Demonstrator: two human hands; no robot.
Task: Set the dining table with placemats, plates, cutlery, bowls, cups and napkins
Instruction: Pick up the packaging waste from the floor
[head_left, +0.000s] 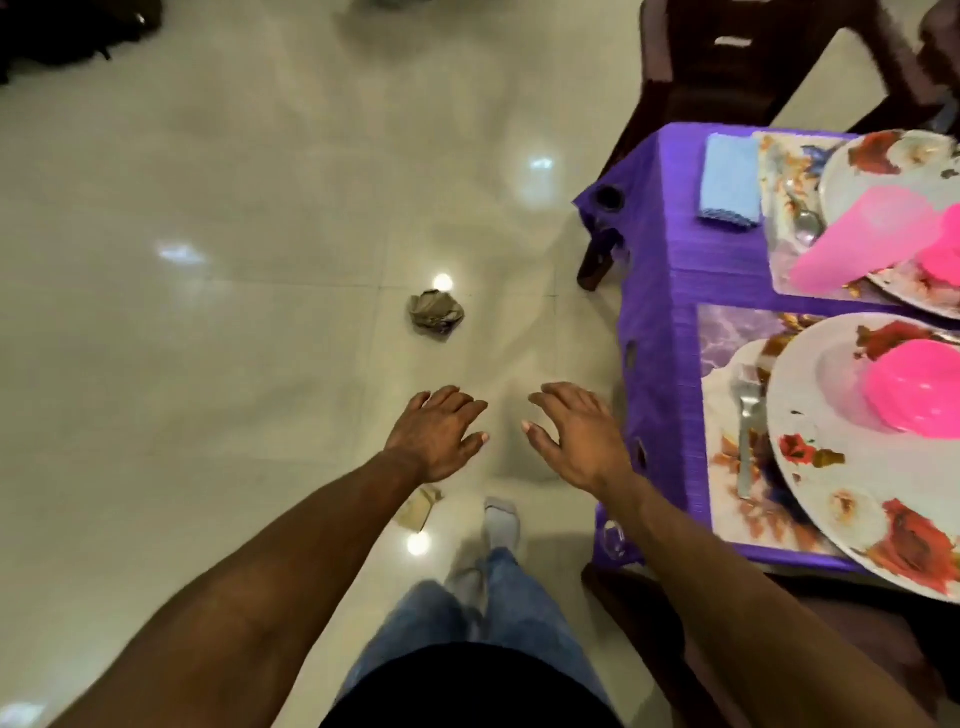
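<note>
Dining table (670, 291): right side of the frame, under a purple cloth; only its left edge and two place settings show.
Near setting: lower right; placemat (727, 467) with a floral plate (841, 499) on it, a pink bowl (919, 389) on the plate, a fork (748, 431) just left of the plate.
Far setting: upper right; second plate (883, 161) on its own mat, a pink cup (867, 239) lying tilted across it, a spoon (805, 218) beside it, a folded blue napkin (730, 182) to the left on the cloth.
Left hand (436, 431): centre of the frame, over the floor, fingers spread and relaxed, holding nothing.
Right hand (582, 436): just left of the table edge, fingers extended, holding nothing, not touching the cloth.
Floor: pale tiles; a crumpled wad (435, 314) at centre, a scrap of paper (418, 512) near the feet.
Chair (727, 62): dark, upper right, behind the table.
Step in hand (judgement): between items, likely going to fetch the next piece; the near setting shows no napkin or cup.
Advice: step round the wad, keep the right arm off the hanging cloth so the plates stay put, lay a napkin left of the fork to match the far setting, and stand the tilted cup upright.
</note>
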